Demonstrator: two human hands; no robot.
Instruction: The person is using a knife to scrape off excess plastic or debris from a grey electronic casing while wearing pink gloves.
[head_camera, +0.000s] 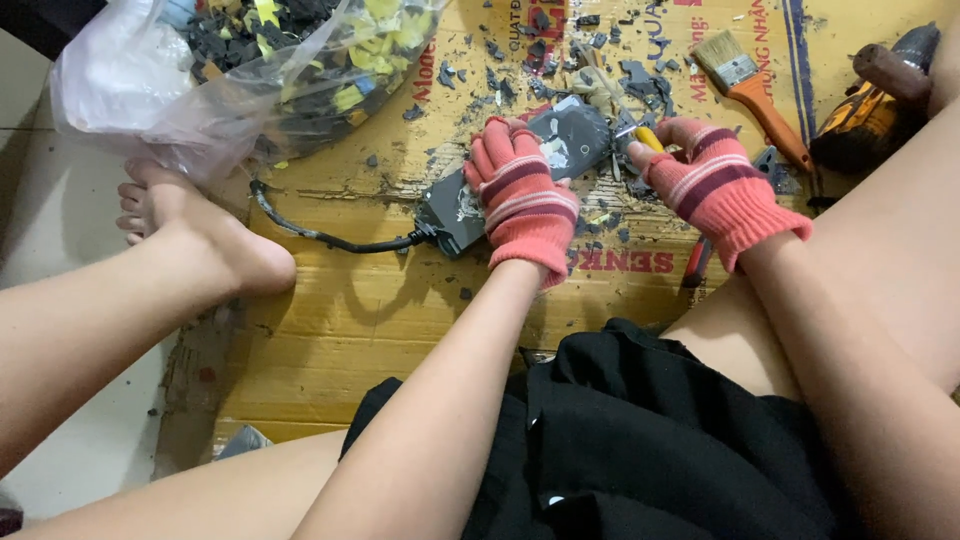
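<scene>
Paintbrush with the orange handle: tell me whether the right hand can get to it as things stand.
Probably yes. The paintbrush lies in the open on the cardboard just beyond the right hand, nothing between them, but that hand already grips a yellow-handled tool.

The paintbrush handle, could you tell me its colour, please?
Orange, on the paintbrush, seen in the head view.

We sit barefoot on a tiled home floor (40, 240) turned workshop. Flattened cardboard (360, 300) is our work mat. A paintbrush (750, 85), drill (875, 105) and bag of scraps (230, 70) surround us.
</scene>
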